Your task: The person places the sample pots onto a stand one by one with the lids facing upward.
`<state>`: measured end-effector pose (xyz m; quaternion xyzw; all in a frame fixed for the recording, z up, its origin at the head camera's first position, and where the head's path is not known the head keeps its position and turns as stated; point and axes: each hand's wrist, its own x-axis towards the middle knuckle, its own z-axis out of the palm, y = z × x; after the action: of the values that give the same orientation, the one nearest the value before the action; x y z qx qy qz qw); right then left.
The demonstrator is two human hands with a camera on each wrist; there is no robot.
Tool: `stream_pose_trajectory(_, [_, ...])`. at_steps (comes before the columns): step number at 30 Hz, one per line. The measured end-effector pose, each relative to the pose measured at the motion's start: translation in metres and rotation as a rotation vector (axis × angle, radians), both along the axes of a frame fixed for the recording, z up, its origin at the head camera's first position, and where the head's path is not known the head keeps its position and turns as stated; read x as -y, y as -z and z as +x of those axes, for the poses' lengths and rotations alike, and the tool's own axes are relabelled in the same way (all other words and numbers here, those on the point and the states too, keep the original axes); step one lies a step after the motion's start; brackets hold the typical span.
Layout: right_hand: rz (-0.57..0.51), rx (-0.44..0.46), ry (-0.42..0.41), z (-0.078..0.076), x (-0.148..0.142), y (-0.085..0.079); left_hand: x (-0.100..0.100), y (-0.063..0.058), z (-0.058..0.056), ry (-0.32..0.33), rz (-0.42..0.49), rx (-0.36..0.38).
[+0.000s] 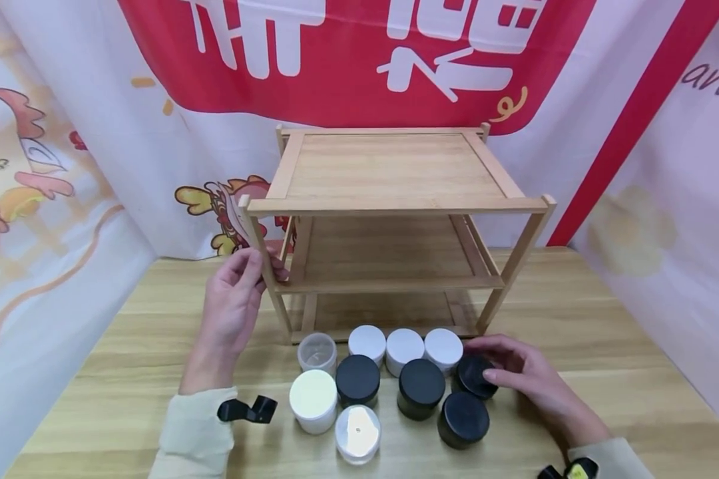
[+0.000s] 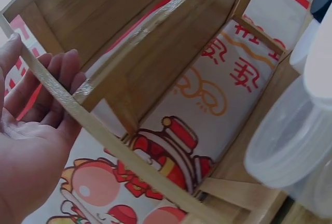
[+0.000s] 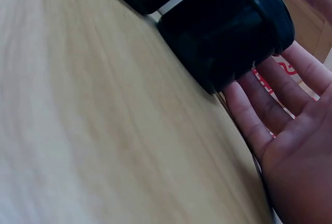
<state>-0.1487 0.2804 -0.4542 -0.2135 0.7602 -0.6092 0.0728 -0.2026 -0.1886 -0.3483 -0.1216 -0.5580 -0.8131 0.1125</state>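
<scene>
A three-tier wooden shelf (image 1: 395, 166) stands on the table. My left hand (image 1: 235, 293) is at its left front post (image 2: 78, 105), thumb on the near side and fingers behind, gripping it. My right hand (image 1: 530, 379) is beside a black lidded jar (image 1: 475, 376); its fingertips touch the jar's side (image 3: 228, 32), and the thumb stands apart from it in the right wrist view. Left of that jar are other black jars (image 1: 421, 389), white-lidded jars (image 1: 405, 349), a cream-lidded jar (image 1: 313, 399), a translucent jar (image 1: 317, 352) and a clear jar with a shiny top (image 1: 358, 434).
The jars crowd together on the wood-grain table (image 1: 126, 372), just in front of the shelf's bottom tier (image 1: 383, 313). Printed cloth (image 1: 90, 173) hangs behind and at both sides. Black straps with small devices (image 1: 247, 410) sit on the wrists.
</scene>
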Motion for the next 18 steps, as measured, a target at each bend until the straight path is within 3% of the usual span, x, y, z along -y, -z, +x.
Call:
stream_pose_trajectory(6, [-0.115,0.003,-0.086,-0.0030,0.0030,0.0013,0.0007,0.0007,-0.0008,-0.003,-0.003,0.012])
stream_pose_trajectory(12, [-0.114,-0.005,-0.085,-0.0005,0.0003,0.0036,-0.0019,0.0055,0.0000,-0.010,0.006,0.023])
stream_pose_trajectory(18, [-0.090,0.003,-0.077,-0.0008,0.0010,0.0033,-0.0033,0.0058,0.0012,-0.063,-0.016,0.046])
